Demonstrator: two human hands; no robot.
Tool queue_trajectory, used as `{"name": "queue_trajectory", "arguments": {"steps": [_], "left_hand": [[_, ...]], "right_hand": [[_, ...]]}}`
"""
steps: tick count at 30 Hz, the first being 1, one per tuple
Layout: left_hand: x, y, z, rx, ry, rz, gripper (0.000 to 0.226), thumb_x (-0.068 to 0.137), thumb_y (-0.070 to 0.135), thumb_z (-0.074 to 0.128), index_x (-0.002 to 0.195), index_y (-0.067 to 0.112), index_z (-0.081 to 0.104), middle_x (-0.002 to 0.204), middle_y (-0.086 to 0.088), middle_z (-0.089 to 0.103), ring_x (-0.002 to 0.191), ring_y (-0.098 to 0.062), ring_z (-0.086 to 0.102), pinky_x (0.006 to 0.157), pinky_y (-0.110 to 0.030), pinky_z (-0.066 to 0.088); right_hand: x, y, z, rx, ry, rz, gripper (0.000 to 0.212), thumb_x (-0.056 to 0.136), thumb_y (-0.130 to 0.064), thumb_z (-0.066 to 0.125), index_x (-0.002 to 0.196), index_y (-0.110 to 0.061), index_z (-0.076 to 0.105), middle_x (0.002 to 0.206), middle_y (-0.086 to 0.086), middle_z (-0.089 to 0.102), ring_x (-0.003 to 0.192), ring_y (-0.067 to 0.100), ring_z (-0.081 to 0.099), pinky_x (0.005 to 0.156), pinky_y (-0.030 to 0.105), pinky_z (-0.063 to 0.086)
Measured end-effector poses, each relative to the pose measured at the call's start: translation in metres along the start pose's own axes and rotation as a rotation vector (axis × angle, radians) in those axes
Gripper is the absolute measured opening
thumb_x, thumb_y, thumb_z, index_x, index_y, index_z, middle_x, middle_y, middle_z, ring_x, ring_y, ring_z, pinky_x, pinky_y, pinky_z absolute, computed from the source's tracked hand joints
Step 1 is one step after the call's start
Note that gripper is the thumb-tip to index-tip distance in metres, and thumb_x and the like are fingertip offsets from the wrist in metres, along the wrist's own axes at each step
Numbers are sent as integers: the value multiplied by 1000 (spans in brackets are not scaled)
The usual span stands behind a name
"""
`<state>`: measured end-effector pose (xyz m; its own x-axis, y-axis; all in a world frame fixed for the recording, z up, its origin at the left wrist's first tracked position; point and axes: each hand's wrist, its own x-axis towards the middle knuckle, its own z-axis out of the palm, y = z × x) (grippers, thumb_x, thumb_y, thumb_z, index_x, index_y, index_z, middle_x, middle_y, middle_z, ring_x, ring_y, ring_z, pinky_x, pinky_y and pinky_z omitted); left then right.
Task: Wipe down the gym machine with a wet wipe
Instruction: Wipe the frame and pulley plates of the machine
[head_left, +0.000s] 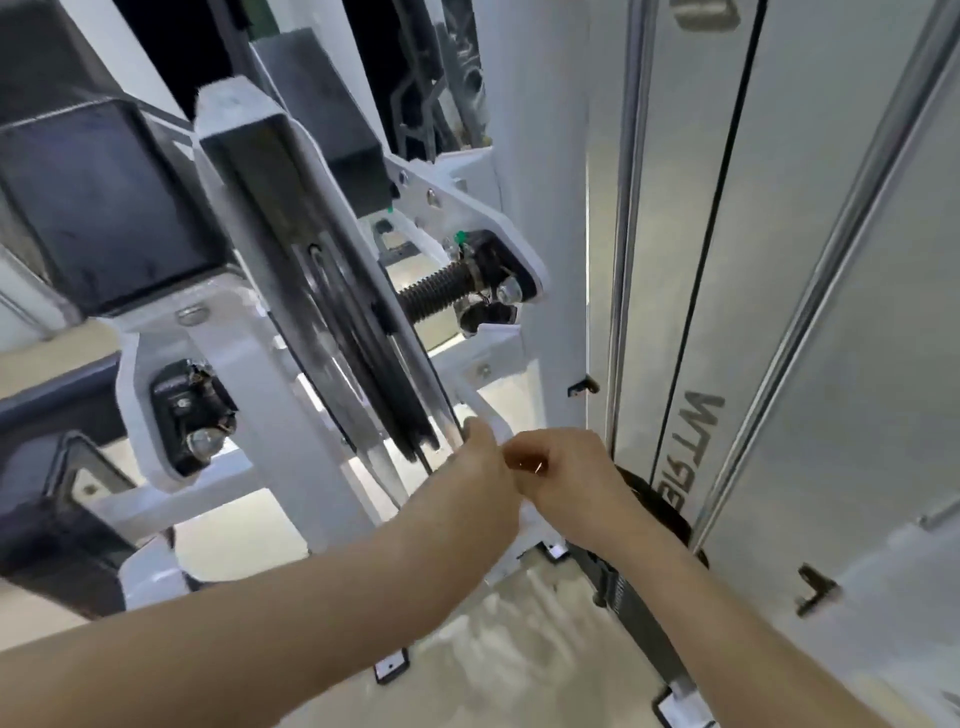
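The white gym machine (540, 156) fills the view, with a black pulley wheel (363, 332) in a white bracket at the centre. My left hand (480, 467) and my right hand (563, 480) meet knuckle to knuckle low at the centre, over a slanted white frame bar (475, 402). Both hands have curled fingers and pinch a small white wet wipe (530, 515) between them. Only its edges show, above and below the hands, and most of it is hidden. It is hard to tell apart from the bar.
A black pad (98, 208) and black seat parts (47, 525) stand at the left. Silver shroud panels with a black cable (727, 182) rise at the right. A threaded bolt (436, 296) sticks out beside the pulley. Pale floor (519, 639) lies below.
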<state>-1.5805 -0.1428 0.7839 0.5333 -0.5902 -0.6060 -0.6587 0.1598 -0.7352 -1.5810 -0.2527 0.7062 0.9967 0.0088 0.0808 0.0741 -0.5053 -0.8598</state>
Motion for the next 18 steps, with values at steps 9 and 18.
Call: {"name": "queue_trajectory", "arguments": {"steps": [9, 18], "left_hand": [[40, 92, 37, -498, 70, -3, 61, 94, 17, 0, 137, -13, 31, 144, -37, 29, 133, -43, 30, 110, -44, 27], [27, 118, 57, -1076, 322, -581, 62, 42, 12, 77, 102, 0, 71, 94, -11, 68, 81, -22, 64, 55, -21, 52]], "right_hand": [[-18, 74, 60, -392, -11, -373, 27, 68, 2, 77, 93, -8, 73, 98, 1, 66, 88, 22, 59, 72, 26, 48], [-24, 78, 74, -281, 151, -411, 26, 73, 2, 71, 96, -10, 75, 94, -1, 64, 90, 17, 51, 72, 19, 44]]}}
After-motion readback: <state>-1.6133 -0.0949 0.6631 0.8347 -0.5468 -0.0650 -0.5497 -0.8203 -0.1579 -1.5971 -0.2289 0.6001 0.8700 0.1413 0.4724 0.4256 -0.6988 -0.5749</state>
